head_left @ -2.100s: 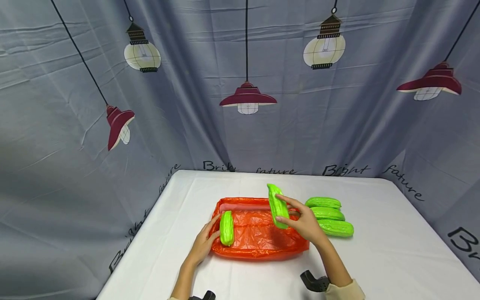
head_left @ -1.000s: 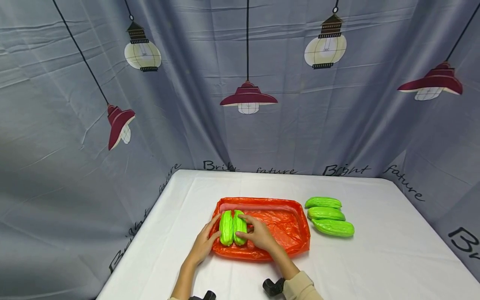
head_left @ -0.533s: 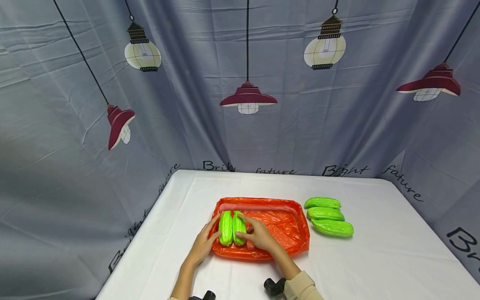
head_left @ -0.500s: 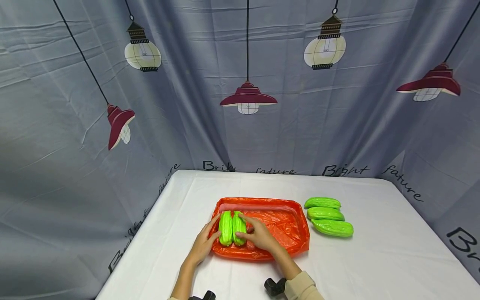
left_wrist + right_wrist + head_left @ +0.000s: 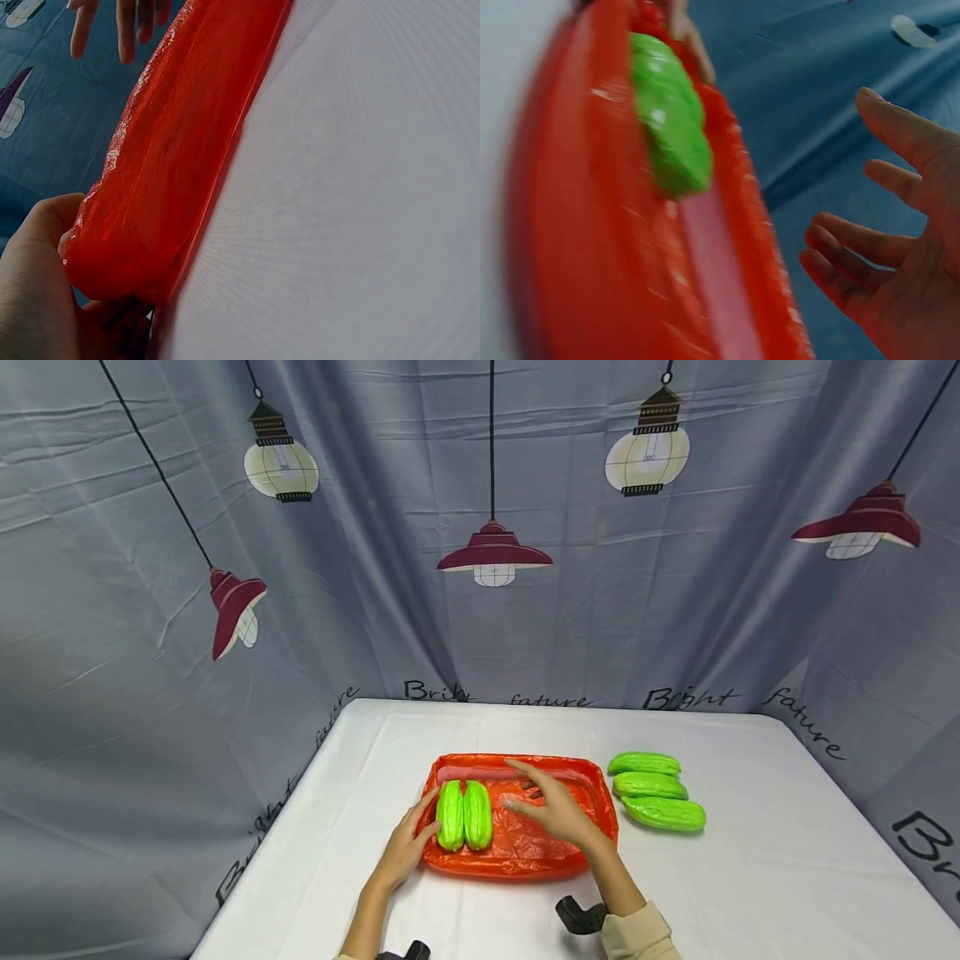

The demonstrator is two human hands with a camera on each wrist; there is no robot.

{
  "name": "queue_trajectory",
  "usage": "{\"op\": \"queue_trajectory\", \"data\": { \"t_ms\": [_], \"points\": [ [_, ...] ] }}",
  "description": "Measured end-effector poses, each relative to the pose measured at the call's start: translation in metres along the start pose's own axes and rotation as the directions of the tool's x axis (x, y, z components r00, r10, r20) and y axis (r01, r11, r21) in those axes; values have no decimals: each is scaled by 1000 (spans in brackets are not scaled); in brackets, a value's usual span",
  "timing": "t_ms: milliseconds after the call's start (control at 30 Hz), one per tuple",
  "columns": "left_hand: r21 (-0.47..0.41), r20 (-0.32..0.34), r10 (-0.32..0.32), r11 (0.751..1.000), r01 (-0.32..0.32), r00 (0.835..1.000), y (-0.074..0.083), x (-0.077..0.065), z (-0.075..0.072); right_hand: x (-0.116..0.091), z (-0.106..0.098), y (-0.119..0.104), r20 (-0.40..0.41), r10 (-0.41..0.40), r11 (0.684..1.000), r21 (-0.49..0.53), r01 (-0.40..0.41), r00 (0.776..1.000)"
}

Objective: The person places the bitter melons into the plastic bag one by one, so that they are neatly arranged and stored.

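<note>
Two bright green, ridged bitter melons, a left one (image 5: 450,815) and a right one (image 5: 477,815), lie side by side at the left end of a tray covered in red plastic (image 5: 540,860). My left hand (image 5: 405,843) grips the tray's left edge; the left wrist view shows its thumb at the red rim (image 5: 157,172) and fingers partly hidden below. Over the tray's middle, my right hand (image 5: 555,810) hangs with spread fingers, holding nothing, apart from the melons. The right wrist view shows it beside the tray, a melon (image 5: 667,112) inside.
Three more bitter melons lie stacked front to back right of the tray: a far one (image 5: 643,763), a middle one (image 5: 649,785) and a near one (image 5: 663,813). A white cloth covers the table (image 5: 750,877). A grey curtain (image 5: 570,635) printed with lamps hangs behind.
My right hand brought the second bitter melon from the tray's right side to beside the first, let go and moved off rightward. The left hand stayed at the tray's edge.
</note>
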State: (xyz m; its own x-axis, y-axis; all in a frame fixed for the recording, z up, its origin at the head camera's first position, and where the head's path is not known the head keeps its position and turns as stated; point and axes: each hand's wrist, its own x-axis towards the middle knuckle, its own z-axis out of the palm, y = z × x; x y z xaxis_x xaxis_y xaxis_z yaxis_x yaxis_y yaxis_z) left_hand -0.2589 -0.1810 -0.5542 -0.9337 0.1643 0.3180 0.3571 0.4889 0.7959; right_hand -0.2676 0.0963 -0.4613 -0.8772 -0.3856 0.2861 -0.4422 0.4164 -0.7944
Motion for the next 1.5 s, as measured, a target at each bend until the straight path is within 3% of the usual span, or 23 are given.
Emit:
{"op": "queue_trajectory", "data": {
  "t_ms": [200,433,633,833,1067,1300,1500],
  "points": [
    [3,-5,16,1000,-16,1000,0,1,1,-14,-47,-27,-85,0,1000,-11,-1,996],
    [-5,-6,5,1000,-5,1000,0,1,2,-25,-91,32,-163,21,992,-123,-41,986],
    [0,-11,-8,1000,8,1000,-2,-4,0,-51,-120,70,-210,29,978,-197,-71,977],
    [-17,-18,9,1000,-10,1000,-3,-6,-2,-81,-136,95,-226,29,950,-297,-97,974],
    [25,-39,78,997,-77,996,-5,-2,1,-90,-146,107,-198,2,935,-347,-72,980],
    [-39,-16,10,999,-11,1000,-1,0,1,-93,-150,113,-145,17,928,-366,-70,989],
    [-37,-4,-25,999,25,1000,-1,-1,1,-95,-152,116,-107,-9,911,-412,-36,994]
  ]
}}
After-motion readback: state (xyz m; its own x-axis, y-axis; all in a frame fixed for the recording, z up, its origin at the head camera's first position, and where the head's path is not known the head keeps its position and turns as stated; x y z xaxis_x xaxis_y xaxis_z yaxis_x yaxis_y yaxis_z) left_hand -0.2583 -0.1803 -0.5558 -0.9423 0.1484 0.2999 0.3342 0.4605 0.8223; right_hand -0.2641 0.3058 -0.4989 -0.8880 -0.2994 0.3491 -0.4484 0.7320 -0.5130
